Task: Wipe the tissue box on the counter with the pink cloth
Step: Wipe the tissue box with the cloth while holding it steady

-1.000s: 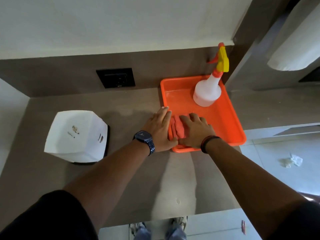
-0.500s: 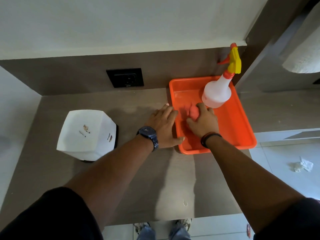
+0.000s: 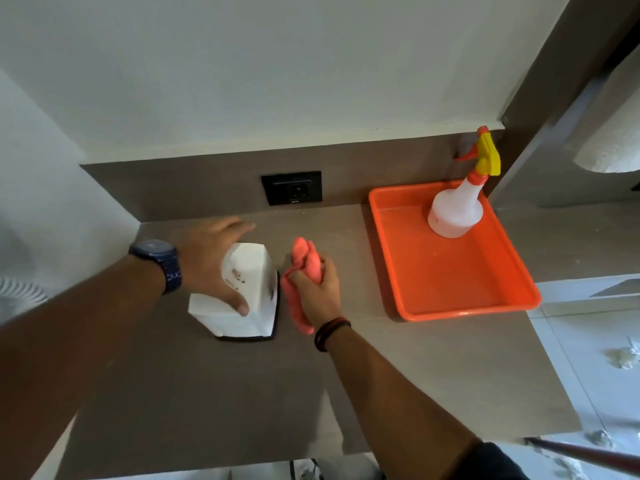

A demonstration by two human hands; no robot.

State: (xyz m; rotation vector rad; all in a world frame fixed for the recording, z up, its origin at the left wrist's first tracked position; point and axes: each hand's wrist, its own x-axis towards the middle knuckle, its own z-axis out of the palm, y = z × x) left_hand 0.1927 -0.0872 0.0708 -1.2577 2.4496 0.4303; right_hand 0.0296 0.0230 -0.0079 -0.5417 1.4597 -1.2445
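Observation:
A white tissue box (image 3: 254, 289) on a dark base stands on the brown counter (image 3: 207, 393), left of centre. Small dark marks show on its top. My left hand (image 3: 214, 261) lies over the top of the box, thumb on its near edge, fingers spread past the far side. My right hand (image 3: 320, 289) is closed around the bunched pink cloth (image 3: 304, 265), held just to the right of the box. Part of the cloth sticks up above my fist and part hangs below; whether it touches the box's side I cannot tell.
An orange tray (image 3: 446, 278) sits on the counter's right side with a white spray bottle (image 3: 455, 209), yellow and orange trigger, in its far corner. A black wall socket (image 3: 291, 192) is behind. The counter's edge drops to a tiled floor (image 3: 595, 358) on the right.
My right hand lifted the pink cloth out of the orange tray and carried it left to the tissue box. My left hand moved from the tray's edge onto the box.

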